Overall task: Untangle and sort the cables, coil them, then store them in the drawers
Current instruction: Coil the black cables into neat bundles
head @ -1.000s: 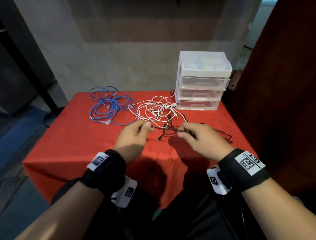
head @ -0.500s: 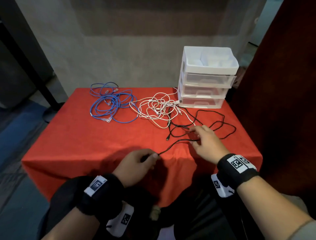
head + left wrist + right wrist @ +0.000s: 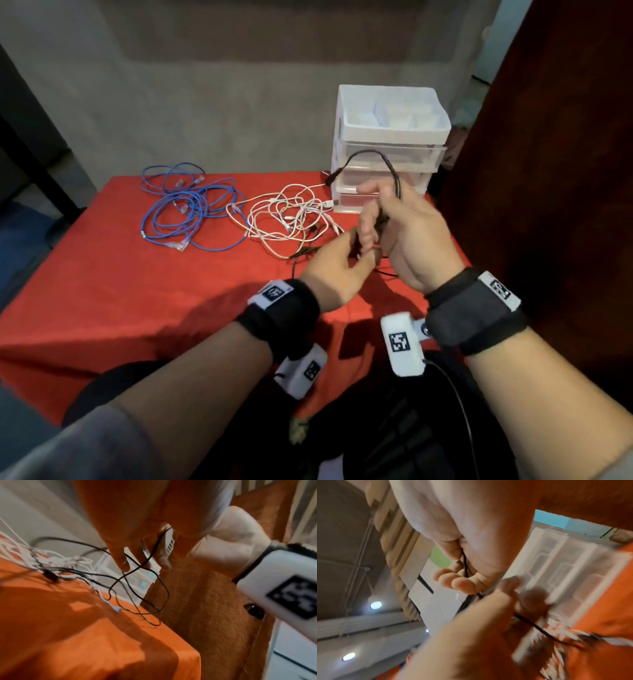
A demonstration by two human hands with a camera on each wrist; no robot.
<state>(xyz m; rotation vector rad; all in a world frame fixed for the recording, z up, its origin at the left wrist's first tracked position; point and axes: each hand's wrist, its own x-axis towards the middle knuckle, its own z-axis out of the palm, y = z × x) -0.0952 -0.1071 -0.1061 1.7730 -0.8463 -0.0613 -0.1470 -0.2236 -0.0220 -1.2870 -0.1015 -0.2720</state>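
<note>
Both hands raised above the red tablecloth (image 3: pixel 102 291), close together, in front of the drawer unit (image 3: pixel 390 137); right hand (image 3: pixel 407 236) curled round the black cable (image 3: pixel 373 154), fingers (image 3: pixel 453 580) folded into the palm with the cable running between them; a loop of that cable arches up above the right hand, its plug end hanging at the left of the loop, seen against the drawer fronts; left hand (image 3: pixel 334 270) just below and touching the right, thumb and fingertips pinching a lower run of the same cable; the rest of the black cable trails down in loose loops to the table near its right edge, partly crossing the white bundle.

White cables (image 3: pixel 287 222) lie tangled at table centre, just left of the drawer unit, one end reaching its base; blue cables (image 3: pixel 185 212) lie in loose rings at the back left, beside the white ones; drawer unit stands at the back right corner, three clear drawers pushed in, open divided tray on top.
</note>
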